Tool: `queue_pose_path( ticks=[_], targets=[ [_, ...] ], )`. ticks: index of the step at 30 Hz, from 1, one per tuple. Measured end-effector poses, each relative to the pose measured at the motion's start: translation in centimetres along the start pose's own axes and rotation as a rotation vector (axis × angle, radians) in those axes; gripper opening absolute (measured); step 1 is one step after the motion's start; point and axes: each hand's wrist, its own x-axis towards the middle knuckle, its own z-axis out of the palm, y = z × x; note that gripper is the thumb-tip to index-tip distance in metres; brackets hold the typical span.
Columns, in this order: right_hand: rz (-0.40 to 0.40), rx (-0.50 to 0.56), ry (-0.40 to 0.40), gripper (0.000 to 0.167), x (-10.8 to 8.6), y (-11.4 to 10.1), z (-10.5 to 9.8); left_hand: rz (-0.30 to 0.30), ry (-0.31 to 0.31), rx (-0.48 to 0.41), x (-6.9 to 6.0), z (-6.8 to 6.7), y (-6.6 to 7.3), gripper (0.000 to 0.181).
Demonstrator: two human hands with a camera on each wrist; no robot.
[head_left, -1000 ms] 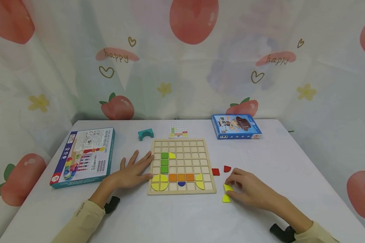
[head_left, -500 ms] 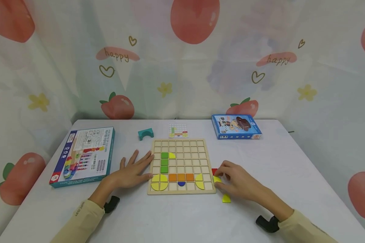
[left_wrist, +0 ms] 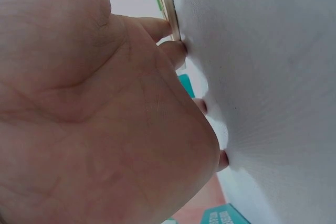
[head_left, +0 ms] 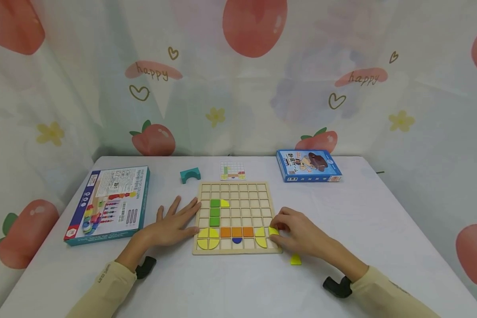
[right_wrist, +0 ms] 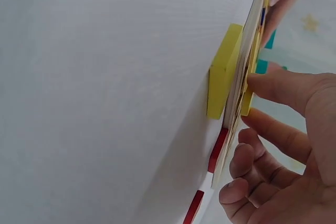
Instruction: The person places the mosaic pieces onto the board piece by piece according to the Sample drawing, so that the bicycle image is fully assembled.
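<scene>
A wooden grid board point(head_left: 237, 253) lies on the table with green squares point(head_left: 215, 212), orange squares point(head_left: 236, 232), a blue half-round piece point(head_left: 237, 240) and several yellow quarter-circle pieces point(head_left: 208, 244) in its cells. My right hand point(head_left: 302, 232) pinches another yellow quarter-circle piece point(right_wrist: 247, 103) between thumb and index finger, over the right-hand column of the board. With fingers spread, my left hand point(head_left: 172, 227) rests on the table and touches the board's left edge. A loose yellow piece point(head_left: 296, 259) lies near the board's lower right corner. Two red pieces point(right_wrist: 218, 150) show in the right wrist view; in the head view my right hand hides them.
Behind the board lie a small pattern card point(head_left: 232, 171) and a teal arch block point(head_left: 191, 175). A blue box point(head_left: 309, 166) stands at the back right. To the left is a larger flat game box point(head_left: 109, 205), close to my left forearm.
My right hand has carried the yellow piece leftward from the table, past the red pieces, onto the board's right column. The left hand has stayed in place.
</scene>
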Motion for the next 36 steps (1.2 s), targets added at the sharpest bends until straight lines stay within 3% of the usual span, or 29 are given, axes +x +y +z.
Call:
queue_pose_path(
  ticks=[36],
  targets=[
    [0.025,0.014,-0.038,0.023,0.45,-0.35,0.43,0.003,0.015,0.019,0.16,0.19,-0.25,0.079]
  ],
)
